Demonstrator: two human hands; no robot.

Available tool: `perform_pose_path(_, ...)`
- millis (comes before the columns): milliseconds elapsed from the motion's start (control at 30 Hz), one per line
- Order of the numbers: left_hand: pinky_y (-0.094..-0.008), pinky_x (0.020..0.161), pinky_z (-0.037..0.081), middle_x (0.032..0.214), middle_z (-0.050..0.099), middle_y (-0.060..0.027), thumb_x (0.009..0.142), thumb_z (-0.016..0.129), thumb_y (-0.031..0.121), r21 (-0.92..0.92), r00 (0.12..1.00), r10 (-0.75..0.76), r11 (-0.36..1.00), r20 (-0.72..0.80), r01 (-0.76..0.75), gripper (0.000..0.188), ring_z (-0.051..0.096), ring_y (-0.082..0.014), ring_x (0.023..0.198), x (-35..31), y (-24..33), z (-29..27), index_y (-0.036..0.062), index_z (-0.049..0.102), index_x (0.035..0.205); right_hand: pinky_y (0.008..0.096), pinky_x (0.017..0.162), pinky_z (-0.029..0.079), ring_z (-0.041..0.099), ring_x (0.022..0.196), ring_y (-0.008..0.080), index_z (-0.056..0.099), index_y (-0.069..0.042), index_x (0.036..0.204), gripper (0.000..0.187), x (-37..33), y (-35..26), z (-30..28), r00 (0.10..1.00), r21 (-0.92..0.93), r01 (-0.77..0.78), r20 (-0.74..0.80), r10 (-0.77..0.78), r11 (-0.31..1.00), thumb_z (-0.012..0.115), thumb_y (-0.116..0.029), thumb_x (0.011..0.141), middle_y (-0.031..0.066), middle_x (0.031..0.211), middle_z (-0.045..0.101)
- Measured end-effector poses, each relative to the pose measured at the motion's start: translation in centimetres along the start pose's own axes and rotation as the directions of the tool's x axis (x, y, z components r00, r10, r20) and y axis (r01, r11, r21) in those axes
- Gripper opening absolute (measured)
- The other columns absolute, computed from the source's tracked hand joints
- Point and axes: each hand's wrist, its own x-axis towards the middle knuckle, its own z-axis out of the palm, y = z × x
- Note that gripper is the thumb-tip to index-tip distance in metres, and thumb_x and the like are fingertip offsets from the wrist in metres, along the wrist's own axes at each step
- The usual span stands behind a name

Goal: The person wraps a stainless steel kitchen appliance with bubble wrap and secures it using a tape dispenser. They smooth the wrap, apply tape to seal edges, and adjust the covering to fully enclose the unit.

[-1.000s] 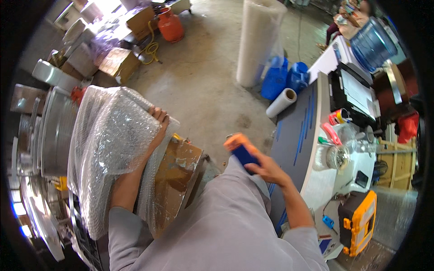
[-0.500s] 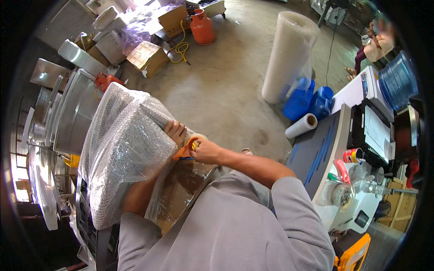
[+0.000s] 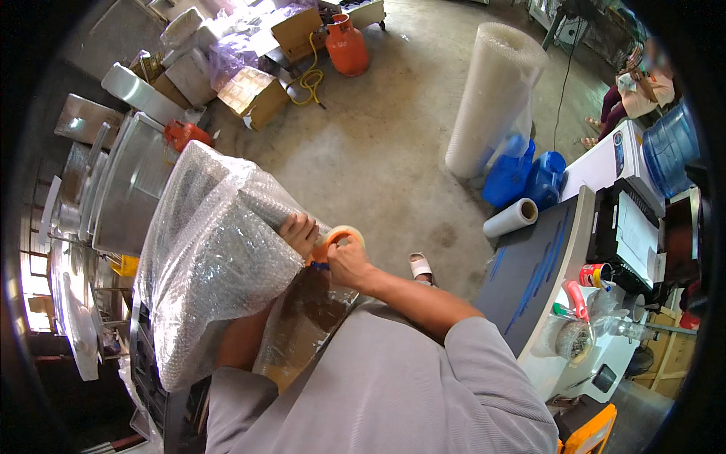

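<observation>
A bulky item in clear bubble wrap (image 3: 219, 250) stands at my left, its wrapped edge pointing toward my hands. My left hand (image 3: 300, 233) grips that edge, fingers bent together over the film; part of the left forearm is behind the wrap. Just to its right, my right hand (image 3: 349, 262) is closed around an orange tape dispenser (image 3: 333, 237) carrying a wide roll of tape. The dispenser's blue-edged front end lies close against the wrap below my left fingers. Below the hands, a brown surface (image 3: 310, 306) shows under loose clear film.
A tall bubble wrap roll (image 3: 491, 98) stands by blue jerrycans (image 3: 543, 178). At right, a desk (image 3: 529, 265) holds a stretch film roll (image 3: 511, 218), printer (image 3: 631, 238) and jars. Metal panels (image 3: 132, 189) lean at left. A gas cylinder (image 3: 347, 47) and carton (image 3: 253, 97) stand ahead; a person (image 3: 643, 91) sits far right.
My right hand and the tape dispenser have shifted slightly right, and the dispenser has turned so more of the roll shows. My left hand stays on the wrapped edge. The view has moved slightly.
</observation>
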Motion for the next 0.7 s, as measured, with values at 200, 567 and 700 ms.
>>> perform_pose_path(200, -0.0449, 0.111, 0.035, 0.118, 0.060, -0.0110, 0.085, 0.057, 0.022, -0.010, 1.000, 0.015, 1.000, 0.017, -0.015, 0.036, 0.051, -0.0282, 0.122, 0.3, -0.1, 0.6, 0.0002, 0.066, 0.113, 0.0396, 0.087, 0.045, 0.071, 0.068, 0.0274, 0.069, -0.001, 0.082, 0.044, -0.2, 3.2, -3.4, 0.998, -0.014, 0.030, 0.061, -0.029, 0.999, 0.074, -0.045, 0.081, 0.0145, 0.073, 0.071)
perform_pose_path(567, -0.0402, 0.111, 0.035, 0.124, 0.061, -0.0060, 0.090, 0.060, 0.029, 0.102, 0.984, -0.087, 0.992, 0.157, 0.072, 0.036, 0.049, -0.0229, 0.129, 0.5, 1.6, 0.3, 0.0073, 0.067, 0.118, 0.0413, 0.096, 0.046, 0.071, 0.066, 0.0294, 0.071, 0.003, 0.091, 0.059, 2.4, 10.3, -6.4, 0.966, 0.005, 0.184, 0.184, -0.182, 0.983, 0.072, -0.056, 0.084, 0.0135, 0.065, 0.069)
perform_pose_path(700, -0.0352, 0.110, 0.035, 0.131, 0.058, -0.0002, 0.090, 0.058, 0.029, 0.218, 0.951, -0.143, 0.972, 0.274, 0.083, 0.036, 0.042, -0.0190, 0.135, 1.2, 2.5, -1.4, 0.0128, 0.067, 0.121, 0.0395, 0.097, 0.046, 0.069, 0.061, 0.0274, 0.068, 0.000, 0.082, 0.065, 8.3, 14.5, -6.8, 0.801, -0.049, 0.552, 0.310, -0.513, 0.832, 0.063, -0.065, 0.087, 0.0106, 0.057, 0.065)
